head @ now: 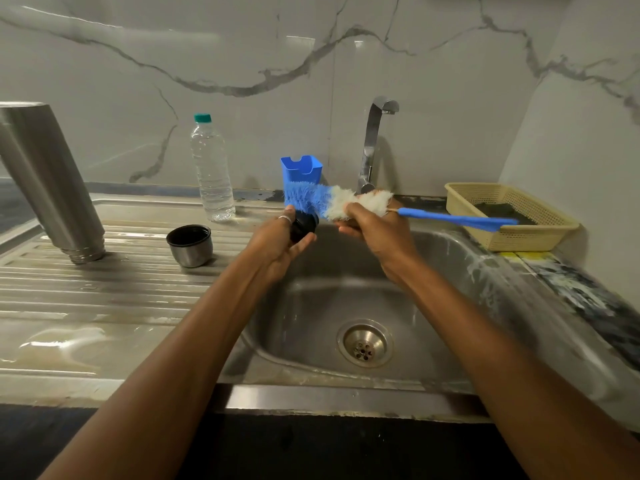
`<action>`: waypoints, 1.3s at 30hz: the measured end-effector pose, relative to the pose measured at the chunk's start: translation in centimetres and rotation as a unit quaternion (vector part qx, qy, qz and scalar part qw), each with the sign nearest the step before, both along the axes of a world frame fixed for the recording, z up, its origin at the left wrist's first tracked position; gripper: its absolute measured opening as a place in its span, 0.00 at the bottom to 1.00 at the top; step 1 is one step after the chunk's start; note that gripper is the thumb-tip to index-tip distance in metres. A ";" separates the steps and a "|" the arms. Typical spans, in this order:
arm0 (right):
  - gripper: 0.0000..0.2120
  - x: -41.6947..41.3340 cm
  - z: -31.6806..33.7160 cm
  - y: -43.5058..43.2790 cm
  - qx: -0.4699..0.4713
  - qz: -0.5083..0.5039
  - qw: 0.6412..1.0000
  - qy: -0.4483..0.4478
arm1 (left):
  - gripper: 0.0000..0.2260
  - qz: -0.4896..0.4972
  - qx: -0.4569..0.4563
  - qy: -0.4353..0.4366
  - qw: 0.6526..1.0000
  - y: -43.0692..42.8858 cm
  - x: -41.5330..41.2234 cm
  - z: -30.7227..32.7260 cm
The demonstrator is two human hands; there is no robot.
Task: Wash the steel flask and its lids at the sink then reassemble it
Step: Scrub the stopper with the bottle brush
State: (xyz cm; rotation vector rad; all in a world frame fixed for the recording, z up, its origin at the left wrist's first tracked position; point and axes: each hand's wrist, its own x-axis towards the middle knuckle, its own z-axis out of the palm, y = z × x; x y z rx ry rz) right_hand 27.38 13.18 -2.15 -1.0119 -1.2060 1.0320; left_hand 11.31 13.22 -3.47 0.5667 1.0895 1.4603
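The steel flask (pixel 45 174) stands mouth down on the drainboard at the left. Beside it sits the steel cup lid (pixel 189 245), open side up, with a black lining. Over the sink basin (pixel 346 289), my left hand (pixel 277 244) grips the black inner lid (pixel 304 225). My right hand (pixel 377 233) holds a bottle brush (pixel 332 200) by its white bristles. The brush's blue bristle tip lies against the black lid, and its blue handle points right.
A clear water bottle (pixel 211 174) with a teal cap stands on the drainboard's back edge. A blue plastic holder (pixel 302 169) sits next to the tap (pixel 374 140), which is not running. A beige basket (pixel 509 213) rests at the right. The drainboard (pixel 104 306) is wet.
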 end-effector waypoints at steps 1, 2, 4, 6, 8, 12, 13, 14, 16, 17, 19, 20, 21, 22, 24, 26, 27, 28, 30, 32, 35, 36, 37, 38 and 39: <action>0.05 -0.3 -0.1 -0.1 -0.002 0.003 1.000 -0.002 | 0.13 0.008 0.000 -0.003 1.000 0.0 0.1 0.0; 0.04 -0.3 -0.1 0.0 -0.003 0.005 1.000 0.000 | 0.11 0.019 -0.004 -0.012 1.000 0.0 -0.1 0.1; 0.02 0.2 0.6 0.1 -0.001 0.006 1.000 0.015 | 0.07 0.042 -0.013 -0.036 0.998 -0.1 -0.7 0.3; 0.02 0.5 0.8 0.2 0.001 0.005 0.999 0.032 | 0.08 0.050 -0.013 -0.046 0.998 -0.1 -1.1 0.4; 0.03 -0.1 0.2 0.1 0.001 0.012 1.000 0.015 | 0.10 0.031 -0.010 -0.040 0.999 -0.2 -0.5 0.4; 0.02 0.1 0.3 0.2 -0.008 0.016 1.000 0.008 | 0.09 0.033 -0.009 -0.046 0.998 -0.2 -0.1 0.3; 0.03 0.6 0.7 0.2 -0.004 0.014 1.000 0.022 | 0.08 0.039 -0.009 -0.053 0.998 -0.2 -0.5 0.4; 0.04 1.0 1.1 0.3 -0.001 0.013 0.999 0.034 | 0.07 0.045 -0.008 -0.061 0.997 -0.2 -0.8 0.5; 0.04 1.1 1.1 0.0 0.006 0.017 0.999 0.032 | 0.07 0.038 -0.006 -0.073 0.997 -0.2 -0.8 0.5; 0.03 0.8 0.8 -0.1 0.010 0.021 1.000 0.017 | 0.07 0.023 -0.002 -0.077 0.997 -0.4 -0.5 0.5; 0.03 0.2 0.1 -0.1 0.012 0.031 0.999 -0.012 | 0.08 0.012 0.004 -0.084 0.996 -0.5 0.2 0.5; 0.03 0.2 0.1 -0.1 0.011 0.035 0.999 -0.018 | 0.09 0.017 0.003 -0.091 0.996 -0.5 0.1 0.6; 0.03 0.4 0.3 0.0 0.013 0.035 0.999 -0.014 | 0.08 0.024 0.002 -0.099 0.995 -0.5 -0.1 0.6; 0.03 0.8 0.7 0.1 0.017 0.034 0.999 -0.002 | 0.06 0.032 0.003 -0.107 0.994 -0.6 -0.5 0.7; 0.04 1.4 1.3 0.1 0.021 0.028 0.999 0.022 | 0.06 0.047 0.000 -0.119 0.992 -0.5 -1.2 0.8; 0.04 1.0 0.9 -0.1 0.024 0.029 0.999 0.013 | 0.06 0.030 -0.002 -0.106 0.994 -0.4 -1.0 0.7; 0.02 0.5 0.4 -0.1 0.026 0.035 0.999 -0.003 | 0.07 0.016 0.000 -0.098 0.995 -0.4 -0.6 0.6; 0.02 0.1 -0.1 -0.1 0.029 0.043 0.999 -0.018 | 0.08 0.008 0.000 -0.095 0.995 -0.3 -0.3 0.5; 0.04 0.0 -0.3 0.1 0.027 0.048 0.998 -0.029 | 0.08 0.005 -0.004 -0.094 0.996 -0.3 -0.3 0.4; 0.06 0.6 0.2 0.3 0.026 0.042 0.999 -0.016 | 0.09 -0.004 -0.006 -0.087 0.996 -0.5 -0.8 0.5; 0.05 1.0 0.4 0.1 0.024 0.039 0.999 -0.003 | 0.07 -0.025 0.010 -0.064 0.998 -0.4 -1.0 0.4; 0.05 0.9 0.4 0.0 0.024 0.041 0.999 -0.004 | 0.07 -0.036 0.020 -0.052 0.998 -0.2 -0.9 0.2; 0.05 0.8 0.2 0.0 0.025 0.040 0.999 -0.005 | 0.08 -0.045 0.028 -0.042 0.998 0.0 -0.8 0.0; 0.05 0.8 0.2 0.0 0.026 0.037 0.999 -0.006 | 0.09 -0.049 0.029 -0.035 0.998 0.3 -0.7 -0.3; 0.04 0.9 0.3 0.0 0.027 0.035 0.999 -0.007 | 0.09 -0.050 0.029 -0.035 0.998 0.4 -0.7 -0.4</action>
